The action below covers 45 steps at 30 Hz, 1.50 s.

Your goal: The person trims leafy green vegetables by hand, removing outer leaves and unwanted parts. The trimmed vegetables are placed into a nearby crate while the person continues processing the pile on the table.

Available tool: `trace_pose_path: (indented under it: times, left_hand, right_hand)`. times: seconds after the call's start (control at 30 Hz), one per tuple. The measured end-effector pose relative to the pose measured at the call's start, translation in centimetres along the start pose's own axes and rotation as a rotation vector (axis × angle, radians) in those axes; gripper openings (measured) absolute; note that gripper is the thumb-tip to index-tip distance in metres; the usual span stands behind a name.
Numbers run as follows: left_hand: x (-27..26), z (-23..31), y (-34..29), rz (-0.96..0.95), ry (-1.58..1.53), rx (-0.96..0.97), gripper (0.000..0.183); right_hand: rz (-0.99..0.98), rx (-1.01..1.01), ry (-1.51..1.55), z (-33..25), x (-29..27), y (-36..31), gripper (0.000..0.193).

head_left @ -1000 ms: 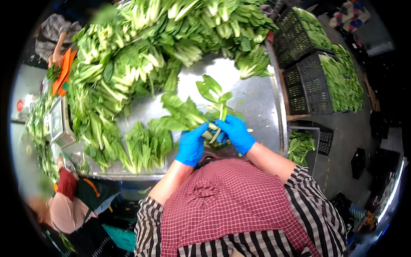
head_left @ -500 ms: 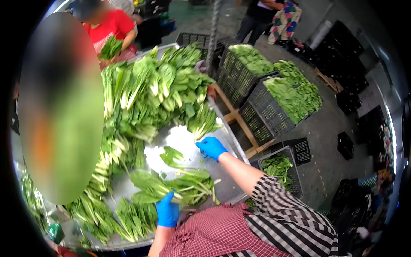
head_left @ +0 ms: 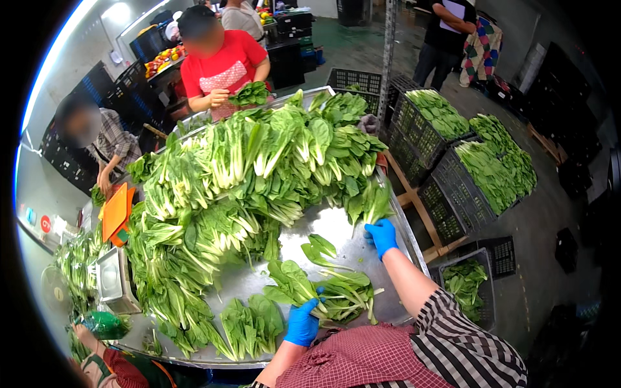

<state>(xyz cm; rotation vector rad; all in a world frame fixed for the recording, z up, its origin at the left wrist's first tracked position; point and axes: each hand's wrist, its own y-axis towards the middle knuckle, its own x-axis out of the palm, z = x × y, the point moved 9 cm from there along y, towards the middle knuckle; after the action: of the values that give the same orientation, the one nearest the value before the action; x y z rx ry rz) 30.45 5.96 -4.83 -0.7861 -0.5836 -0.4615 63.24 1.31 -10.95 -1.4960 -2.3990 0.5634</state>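
Observation:
My left hand [head_left: 302, 323], in a blue glove, is closed around leafy greens [head_left: 292, 284] at the near side of the metal table [head_left: 249, 282]. Loose stalks [head_left: 349, 292] lie just right of it, their pale stem ends pointing right. My right hand [head_left: 383, 237], also gloved in blue, has its fingers curled at the stem ends of a small bunch of greens [head_left: 372, 205] by the table's right edge. What its fingertips pinch, if anything, is hidden. A single leafy stalk [head_left: 320, 250] rests on the metal between my hands.
A high pile of greens [head_left: 265, 152] covers the table's far and left sides. Black crates of greens [head_left: 453, 181] stand right of a metal post [head_left: 388, 58]. Across the table a person in red [head_left: 223, 64] holds leaves. An orange tray [head_left: 116, 212] and metal scale [head_left: 114, 279] are at left.
The view has swung left, so the table and both hands appear further right. A large blurred patch at left has gone. Both hands stay near the same greens.

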Motion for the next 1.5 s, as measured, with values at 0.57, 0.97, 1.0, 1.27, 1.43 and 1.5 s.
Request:
trace_pose_path:
  times: [0.57,0.97,1.0,1.27,1.43,1.5]
  left_hand:
    - [0.3,-2.0,-0.4,-0.079,-0.009,-0.103,0.045]
    - [-1.5,-2.0,-0.5,0.058,-0.114,-0.057,0.032]
    - [-1.1,-1.7,-0.6,0.070,-0.122,-0.046,0.033]
    - [0.9,1.0,-1.8,0.045,-0.027,0.130,0.046]
    - [1.2,0.2,-0.8,-0.001,0.061,0.105,0.041]
    - [1.9,0.3,-1.1,0.006,0.063,0.085,0.040]
  right_hand:
    - [-0.271,-0.092,-0.155,2.5,-2.1,-9.2,0.029]
    - [-0.425,0.075,0.114,-0.9,1.4,-14.4,0.024]
    - [-0.456,0.048,0.152,-1.2,1.8,-14.9,0.024]
    - [-0.615,0.095,0.151,0.2,4.4,-17.8,0.025]
    - [-0.639,0.014,0.045,-0.1,5.6,-19.8,0.030]
    - [-0.686,-0.135,-0.148,-0.6,6.1,-20.6,0.032]
